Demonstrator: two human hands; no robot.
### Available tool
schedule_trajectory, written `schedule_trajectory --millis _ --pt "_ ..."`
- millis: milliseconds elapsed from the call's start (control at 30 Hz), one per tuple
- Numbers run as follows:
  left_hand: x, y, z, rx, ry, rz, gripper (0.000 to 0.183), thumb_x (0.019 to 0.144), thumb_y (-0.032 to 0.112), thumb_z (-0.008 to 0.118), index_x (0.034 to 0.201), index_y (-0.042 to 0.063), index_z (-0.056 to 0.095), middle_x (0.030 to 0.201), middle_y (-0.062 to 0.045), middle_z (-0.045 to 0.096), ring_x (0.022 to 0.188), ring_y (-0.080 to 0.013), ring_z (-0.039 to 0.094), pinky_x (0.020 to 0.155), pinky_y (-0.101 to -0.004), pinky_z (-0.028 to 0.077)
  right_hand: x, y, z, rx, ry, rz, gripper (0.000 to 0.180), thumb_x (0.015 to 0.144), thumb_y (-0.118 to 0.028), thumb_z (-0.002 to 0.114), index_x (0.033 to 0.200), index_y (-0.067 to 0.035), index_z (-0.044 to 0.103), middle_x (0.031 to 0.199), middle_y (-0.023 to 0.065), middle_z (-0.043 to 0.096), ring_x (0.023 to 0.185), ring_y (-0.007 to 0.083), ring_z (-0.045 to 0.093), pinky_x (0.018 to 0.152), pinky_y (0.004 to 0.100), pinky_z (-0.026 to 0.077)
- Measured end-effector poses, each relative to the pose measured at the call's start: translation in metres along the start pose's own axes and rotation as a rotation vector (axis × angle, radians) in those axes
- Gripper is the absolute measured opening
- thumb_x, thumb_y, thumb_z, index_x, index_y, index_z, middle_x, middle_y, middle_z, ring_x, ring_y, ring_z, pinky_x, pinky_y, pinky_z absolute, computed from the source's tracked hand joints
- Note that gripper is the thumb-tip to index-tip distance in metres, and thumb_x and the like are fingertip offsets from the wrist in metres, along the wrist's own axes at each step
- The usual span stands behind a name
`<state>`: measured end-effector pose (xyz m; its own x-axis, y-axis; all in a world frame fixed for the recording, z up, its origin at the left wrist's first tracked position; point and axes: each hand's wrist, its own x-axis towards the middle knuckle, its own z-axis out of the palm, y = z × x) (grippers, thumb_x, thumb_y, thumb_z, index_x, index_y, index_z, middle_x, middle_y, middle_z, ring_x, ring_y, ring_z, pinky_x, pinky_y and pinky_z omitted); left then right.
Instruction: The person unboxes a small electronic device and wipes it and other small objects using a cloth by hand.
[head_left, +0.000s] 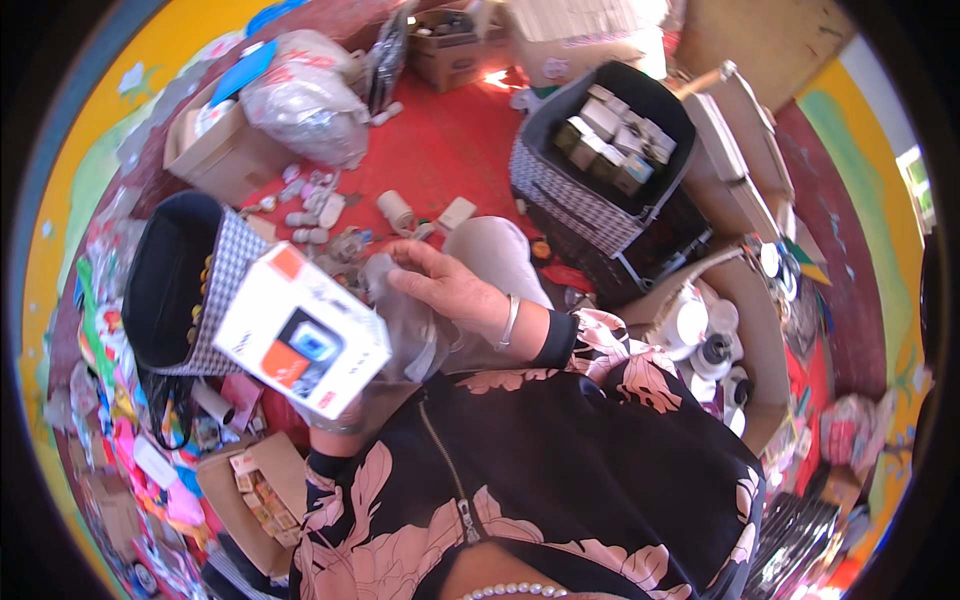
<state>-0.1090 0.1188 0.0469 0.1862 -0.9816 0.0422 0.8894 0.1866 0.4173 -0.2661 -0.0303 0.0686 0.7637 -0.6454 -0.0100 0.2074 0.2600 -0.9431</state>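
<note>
My left hand (346, 417) is mostly hidden behind a white printed carton (304, 330) and holds it up, tilted. The carton has orange patches and a picture of a dark device on its face. My right hand (450, 289), a bangle at its wrist, pinches a clear plastic bag (409, 322) between thumb and fingers. The bag hangs over my lap, just right of the carton. Behind the carton, a houndstooth fabric bin (234, 251) with a black lining lies tipped. Beyond my right hand, small white containers (395, 210) lie on the red floor covering (420, 135).
A second houndstooth bin (577, 217) at upper right holds small boxes (615, 135). At right, a cardboard box (772, 375) holds white bottles (686, 322). An open carton (225, 487) with small packs stands at lower left. A stuffed plastic bag (307, 105) rests at upper left.
</note>
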Motion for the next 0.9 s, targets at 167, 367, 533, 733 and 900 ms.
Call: schedule_trajectory --millis 167,367,533,733,900 --pt "-0.022 -0.011 -0.05 0.154 0.14 -0.15 0.06 0.089 0.032 0.052 0.137 0.001 0.034 0.135 -0.021 0.043 0.124 -0.0383 0.043 0.1 -0.0506 0.041 -0.005 0.004 0.033 0.245 -0.122 0.472 0.062 0.095 -0.052 0.038 0.13 -0.001 0.046 0.123 0.0117 0.056 0.108 0.0165 0.055 0.092 0.0293 0.044" --pt "-0.02 -0.015 -0.056 0.099 -0.002 -0.082 0.053 0.09 0.025 0.055 0.132 -0.001 0.038 0.127 -0.018 0.051 0.111 -0.0333 0.056 0.093 -0.0474 0.048 0.0 0.02 0.016 0.016 -0.179 0.095 0.061 0.095 -0.048 0.041 0.128 0.003 0.045 0.117 0.013 0.057 0.109 0.0184 0.053 0.093 0.0275 0.041" --pt "-0.013 -0.009 -0.035 0.092 0.239 -0.233 0.065 0.079 0.019 0.068 0.132 -0.003 0.037 0.123 -0.017 0.053 0.11 -0.0326 0.057 0.091 -0.0466 0.05 -0.008 -0.013 -0.01 -0.015 -0.24 0.123 0.074 0.09 -0.051 0.052 0.137 0.004 0.034 0.121 0.0115 0.055 0.12 0.0201 0.044 0.102 0.0317 0.032" --pt "-0.006 -0.01 -0.043 0.731 0.04 -0.208 0.087 0.054 0.021 0.087 0.127 -0.003 0.045 0.116 -0.012 0.06 0.105 -0.0227 0.06 0.091 -0.0364 0.048 -0.018 -0.002 -0.017 -0.195 -0.394 0.141 0.093 0.071 -0.032 0.079 0.141 -0.004 0.024 0.124 0.0141 0.053 0.118 0.0226 0.048 0.1 0.0316 0.035" --pt "-0.006 -0.015 -0.058 0.7 0.052 -0.068 0.069 0.072 0.029 0.075 0.125 -0.003 0.047 0.118 -0.008 0.059 0.108 -0.0176 0.056 0.094 -0.0314 0.043 -0.019 -0.005 -0.013 0.1 -0.259 0.128 0.085 0.068 -0.013 0.078 0.138 -0.003 0.031 0.125 0.0087 0.052 0.119 0.0179 0.046 0.102 0.0314 0.035"
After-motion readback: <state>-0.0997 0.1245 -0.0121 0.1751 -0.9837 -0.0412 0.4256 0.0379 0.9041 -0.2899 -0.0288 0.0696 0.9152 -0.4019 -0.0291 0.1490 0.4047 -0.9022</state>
